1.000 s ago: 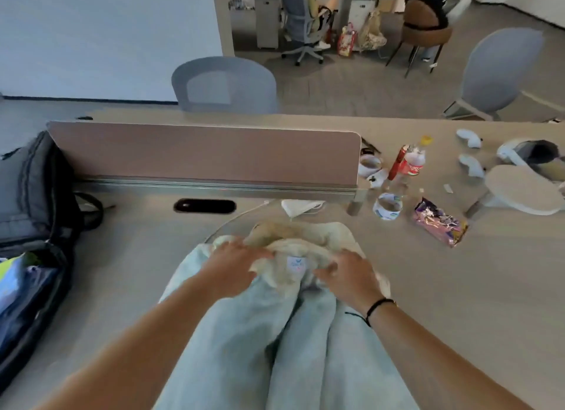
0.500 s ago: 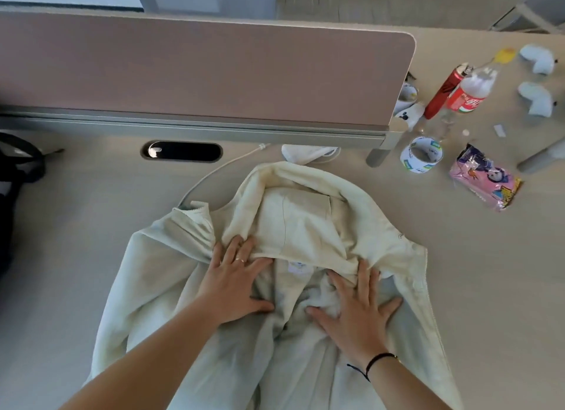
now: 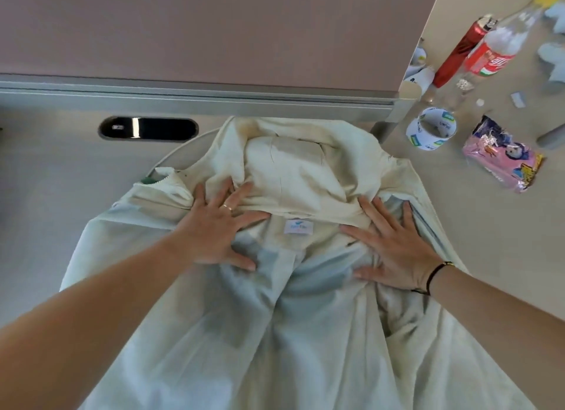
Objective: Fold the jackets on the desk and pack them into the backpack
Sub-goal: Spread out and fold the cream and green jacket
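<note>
Both hands lie flat with fingers spread on the jacket (image 3: pixel 305 333) at mid-frame, well apart from each other: the left hand (image 3: pixel 218 229) presses the cloth just left of the neck label (image 3: pixel 298 227), the right hand (image 3: pixel 394 247) just right of it. Neither grips anything — the palms seem to be smoothing the collar area and pinning the garment so it lies even before a fold. Its hood (image 3: pixel 293 159) is spread toward the top of the frame, almost touching the divider (image 3: pixel 198 36), while the body runs down to the bottom edge. No fold looks made yet, and the backpack is out of sight.

The desk (image 3: pixel 55 195) is pale and smooth, with a dark cable slot (image 3: pixel 148 128) at upper left. At upper right sit a tape roll (image 3: pixel 431 129), a pink snack packet (image 3: pixel 501 159), a bottle (image 3: pixel 492 55) and a red can (image 3: pixel 458 52) — all clear of the jacket.
</note>
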The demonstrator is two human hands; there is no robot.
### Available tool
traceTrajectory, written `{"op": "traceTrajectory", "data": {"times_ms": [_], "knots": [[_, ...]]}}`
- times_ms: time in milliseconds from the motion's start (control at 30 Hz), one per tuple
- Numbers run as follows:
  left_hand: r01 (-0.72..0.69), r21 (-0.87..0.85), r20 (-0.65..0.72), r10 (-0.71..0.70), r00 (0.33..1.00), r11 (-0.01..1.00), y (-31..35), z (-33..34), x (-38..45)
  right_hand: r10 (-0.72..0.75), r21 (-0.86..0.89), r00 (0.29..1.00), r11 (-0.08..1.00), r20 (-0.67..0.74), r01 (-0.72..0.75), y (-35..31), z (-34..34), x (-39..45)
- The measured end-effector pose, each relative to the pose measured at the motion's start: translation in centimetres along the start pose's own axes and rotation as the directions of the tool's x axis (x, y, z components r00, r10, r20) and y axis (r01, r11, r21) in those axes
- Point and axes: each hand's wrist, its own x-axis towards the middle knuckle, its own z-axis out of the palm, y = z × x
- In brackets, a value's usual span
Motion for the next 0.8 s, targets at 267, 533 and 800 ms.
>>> {"op": "traceTrajectory", "data": {"times_ms": [267,533,800], "knots": [[0.117,-0.089,-0.119,-0.127,0.985,0.989,3.7,-1.6,-3.6,0.373,0.222,0.913,0.916,-0.166,-0.334,-8.0,-0.4,-1.7],[0.223,-0.302,0.009,-0.231,0.973,0.927,12.3,6.8,-15.4,0.507,0.336,0.858,0.797,0.078,-0.502,-17.6,4.0,-7.9],[0.36,-0.376,0.018,-0.382,0.924,0.854,10.8,5.4,-10.6,0.404,0.133,0.914,0.905,0.034,-0.404,-11.5,3.8,-8.3]]}}
